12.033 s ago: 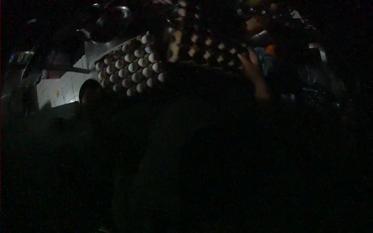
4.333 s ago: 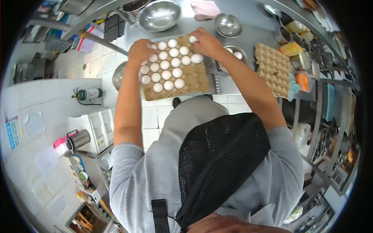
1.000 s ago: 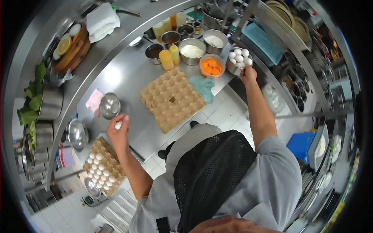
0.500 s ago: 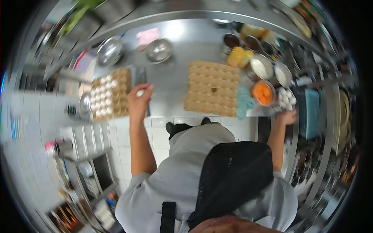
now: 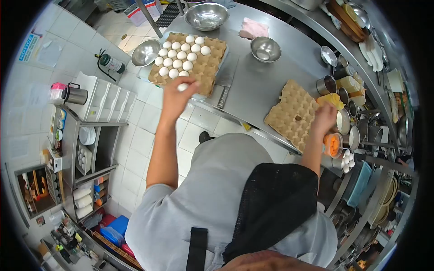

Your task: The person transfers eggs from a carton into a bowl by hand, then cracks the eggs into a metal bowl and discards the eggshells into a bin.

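Note:
My left hand (image 5: 177,97) is closed on a white egg (image 5: 182,87), with thumb and fingers around it, at the front edge of a brown egg tray (image 5: 208,67). Several white eggs (image 5: 181,55) fill the cups on that tray's left and middle; cups along its right side are bare. My right hand (image 5: 324,118) is over the right edge of a second egg tray (image 5: 289,110), whose cups hold no eggs, close to some yellow containers (image 5: 332,100). The right fingers are blurred and partly turned away. A knife or cleaver (image 5: 224,81) lies right of the full tray.
Metal bowls (image 5: 266,49) (image 5: 145,53) and a larger one (image 5: 207,17) stand around the table, with a pink cloth (image 5: 253,28) at the back. On the right are a tub of orange pieces (image 5: 333,144) and a container of white eggs (image 5: 347,161). A shelf (image 5: 101,144) stands left.
The view has swung left, bringing the egg tray nearer the middle. My right hand has moved from the egg container at right to over the second tray. My left hand still holds an egg.

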Demonstrator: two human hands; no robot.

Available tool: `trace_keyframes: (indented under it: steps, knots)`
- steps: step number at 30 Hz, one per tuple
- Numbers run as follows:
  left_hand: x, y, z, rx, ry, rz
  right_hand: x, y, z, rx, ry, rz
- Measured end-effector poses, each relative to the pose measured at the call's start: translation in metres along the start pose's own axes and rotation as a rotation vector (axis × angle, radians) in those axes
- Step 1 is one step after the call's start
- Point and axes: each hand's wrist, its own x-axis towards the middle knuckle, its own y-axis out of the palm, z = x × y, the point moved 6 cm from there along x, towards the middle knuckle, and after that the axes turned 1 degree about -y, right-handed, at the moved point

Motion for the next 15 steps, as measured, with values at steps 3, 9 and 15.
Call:
trace_keyframes:
  steps: [3, 9, 15]
  knots:
    - [-0.006, -0.068, 0.028, -0.024, -0.050, -0.086, -0.063, 0.099, 0.015, -0.168, -0.018, 0.299]
    - [-0.020, -0.166, 0.081, 0.009, -0.132, -0.195, -0.147, 0.205, 0.101, -0.162, -0.388, 0.648]
    - [0.000, -0.189, 0.078, -0.154, -0.135, -0.169, -0.116, 0.166, 0.348, -0.045, -1.001, 0.396]
